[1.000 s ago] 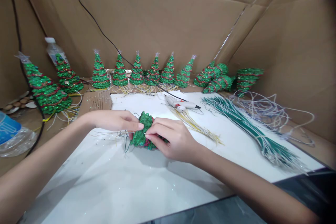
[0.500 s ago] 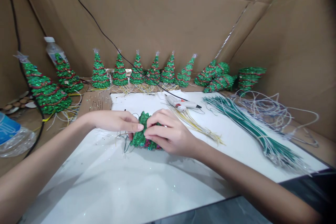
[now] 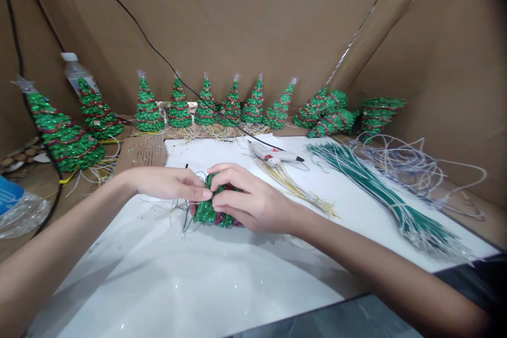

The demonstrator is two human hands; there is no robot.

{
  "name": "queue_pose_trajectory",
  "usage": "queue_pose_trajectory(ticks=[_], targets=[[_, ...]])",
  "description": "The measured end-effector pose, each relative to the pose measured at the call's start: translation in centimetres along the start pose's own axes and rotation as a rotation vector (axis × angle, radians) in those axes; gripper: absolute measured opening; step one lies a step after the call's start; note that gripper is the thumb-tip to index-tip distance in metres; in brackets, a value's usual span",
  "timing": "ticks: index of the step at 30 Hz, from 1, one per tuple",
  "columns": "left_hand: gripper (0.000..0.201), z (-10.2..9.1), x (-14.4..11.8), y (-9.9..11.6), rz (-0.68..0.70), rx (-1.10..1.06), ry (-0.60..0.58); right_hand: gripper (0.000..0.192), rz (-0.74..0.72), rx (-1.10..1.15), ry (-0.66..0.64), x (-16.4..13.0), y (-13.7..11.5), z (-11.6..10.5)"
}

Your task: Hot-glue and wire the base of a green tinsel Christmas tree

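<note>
A small green tinsel Christmas tree (image 3: 216, 216) with red trim lies on its side on the white board, between my hands. My left hand (image 3: 180, 186) is closed on its left end, thumb pressed against the green tinsel. From above and the right, my right hand (image 3: 247, 198) holds the same tree, its thumb and forefinger close to the left thumb. Thin dark and pale wires stick out on the left side of the tree. Whether the fingertips pinch a wire is too small to tell, and my right hand covers the tree's right part.
Several finished trees (image 3: 206, 103) stand along the back, with others lying at the right. Beyond my right hand rest a glue gun (image 3: 273, 154) and yellow wires (image 3: 295, 190). A green wire bundle (image 3: 380, 190) lies right, a plastic bottle (image 3: 24, 211) left. A black cord (image 3: 146, 37) hangs across.
My right hand has shifted slightly left, its fingers reaching farther over the tree's left end. My left hand keeps its hold. The whole view has moved a little.
</note>
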State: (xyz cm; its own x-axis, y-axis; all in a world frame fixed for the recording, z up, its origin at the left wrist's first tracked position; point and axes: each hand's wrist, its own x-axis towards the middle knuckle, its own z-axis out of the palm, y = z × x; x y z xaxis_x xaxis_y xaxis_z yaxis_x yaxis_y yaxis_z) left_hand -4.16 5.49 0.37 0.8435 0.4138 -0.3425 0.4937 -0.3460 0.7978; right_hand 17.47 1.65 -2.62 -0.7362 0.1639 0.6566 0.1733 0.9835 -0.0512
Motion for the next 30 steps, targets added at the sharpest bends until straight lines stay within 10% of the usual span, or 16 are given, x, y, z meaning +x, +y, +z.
queue_pose_trajectory(ticks=[10,30], targets=[[0.057,0.1,0.2,0.0,-0.026,-0.02,0.021,0.019,0.285,0.397,0.133,-0.7,1.1,0.8],[0.05,0.0,0.6,-0.7,-0.034,-0.048,-0.002,0.015,0.372,0.587,0.054,-0.5,1.6,0.8]])
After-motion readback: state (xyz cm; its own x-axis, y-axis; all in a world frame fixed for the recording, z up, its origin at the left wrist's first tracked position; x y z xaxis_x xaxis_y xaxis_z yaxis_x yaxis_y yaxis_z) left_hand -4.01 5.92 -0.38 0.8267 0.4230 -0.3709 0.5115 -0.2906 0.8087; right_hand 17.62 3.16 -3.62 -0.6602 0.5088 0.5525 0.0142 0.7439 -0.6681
